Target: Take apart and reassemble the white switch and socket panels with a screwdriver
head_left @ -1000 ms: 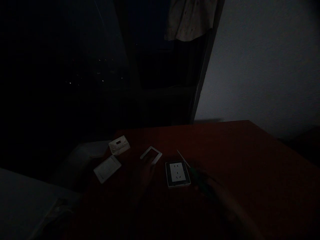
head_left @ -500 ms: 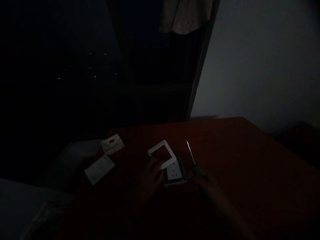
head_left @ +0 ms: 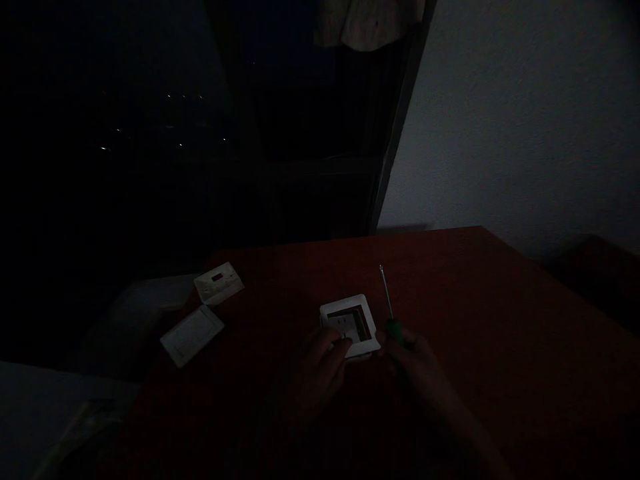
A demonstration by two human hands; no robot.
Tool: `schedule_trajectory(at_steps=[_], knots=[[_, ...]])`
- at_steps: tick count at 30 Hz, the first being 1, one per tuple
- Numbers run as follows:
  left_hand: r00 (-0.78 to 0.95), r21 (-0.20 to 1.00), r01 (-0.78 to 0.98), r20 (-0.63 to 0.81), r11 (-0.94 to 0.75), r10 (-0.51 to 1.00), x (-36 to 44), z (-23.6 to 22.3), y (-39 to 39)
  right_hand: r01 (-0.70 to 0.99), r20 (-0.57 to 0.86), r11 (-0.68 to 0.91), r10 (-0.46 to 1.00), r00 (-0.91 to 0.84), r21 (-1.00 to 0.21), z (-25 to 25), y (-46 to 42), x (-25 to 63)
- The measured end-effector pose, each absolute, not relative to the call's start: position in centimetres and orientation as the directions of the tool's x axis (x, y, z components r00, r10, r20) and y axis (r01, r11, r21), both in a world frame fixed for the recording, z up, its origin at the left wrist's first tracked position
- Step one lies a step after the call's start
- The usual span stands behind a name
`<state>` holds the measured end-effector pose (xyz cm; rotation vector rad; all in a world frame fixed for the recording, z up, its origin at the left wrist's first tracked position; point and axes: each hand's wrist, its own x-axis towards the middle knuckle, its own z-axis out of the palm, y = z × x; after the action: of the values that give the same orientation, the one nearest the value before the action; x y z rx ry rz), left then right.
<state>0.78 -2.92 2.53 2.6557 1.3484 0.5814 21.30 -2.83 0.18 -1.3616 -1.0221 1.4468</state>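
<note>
My left hand [head_left: 323, 363] grips the near left side of a white square frame [head_left: 367, 313]. The frame lies over a wall socket [head_left: 347, 325], a little out of line with it, so the socket's slots and dark border show through the opening. In my right hand [head_left: 417, 357] is a screwdriver by its green handle [head_left: 394, 331], the metal shaft pointing up and away from me. My right fingertips are close to the frame's right edge; whether they touch it is hard to tell in the dim light.
On the left of the red-brown table [head_left: 450, 287] lie a white plate with a rectangular slot [head_left: 220, 283] and a white rectangular plate [head_left: 193, 335]. A pale wall [head_left: 510, 133] rises behind at the right; a dark window stands at the left. A cloth hangs at the top.
The white frame has moved right and down with my left hand, from beside and partly over the socket to lying over it. The screwdriver stays in my right hand, now more upright.
</note>
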Motion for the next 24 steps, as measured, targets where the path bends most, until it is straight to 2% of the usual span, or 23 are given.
schedule_trajectory(at_steps=[3, 7, 10, 13, 15, 17, 24], knots=[[0.506, 0.345, 0.718, 0.338, -0.605, 0.793, 0.3, 2.1, -2.9, -0.09, -0.305, -0.305, 0.952, -0.016, -0.948, 0.0, -3.1, 21.5], [0.33, 0.547, 0.688, 0.35, -0.477, 0.877, -0.4, 1.8, -2.5, -0.151, -0.316, -0.317, 0.948, -0.03, -0.936, -0.2, -3.3, 21.6], [0.137, 0.748, 0.605, 0.24, -0.273, 0.961, -0.7, 2.2, -2.0, -0.195, -0.289, -0.291, 0.956, -0.041, -0.937, -0.4, -3.4, 21.7], [0.046, 0.903, 0.427, 0.031, -0.048, 0.998, -0.7, 2.8, -1.6, -0.209, -0.298, -0.3, 0.954, -0.04, -0.931, -0.7, -3.5, 21.8], [0.061, 0.945, 0.324, -0.077, 0.053, 0.995, -0.7, 3.0, -1.5, -0.19, -0.318, -0.32, 0.947, -0.043, -0.928, -0.7, -3.5, 21.9], [0.067, 0.959, 0.264, -0.121, 0.1, 0.99, -0.6, 3.0, -1.4, -0.145, -0.333, -0.336, 0.942, -0.045, -0.931, -0.7, -3.4, 21.9], [0.058, 0.971, 0.212, -0.125, 0.11, 0.99, -0.7, 2.5, -1.2, 0.015, -0.366, -0.365, 0.931, -0.02, -0.931, 0.0, -3.2, 21.9]])
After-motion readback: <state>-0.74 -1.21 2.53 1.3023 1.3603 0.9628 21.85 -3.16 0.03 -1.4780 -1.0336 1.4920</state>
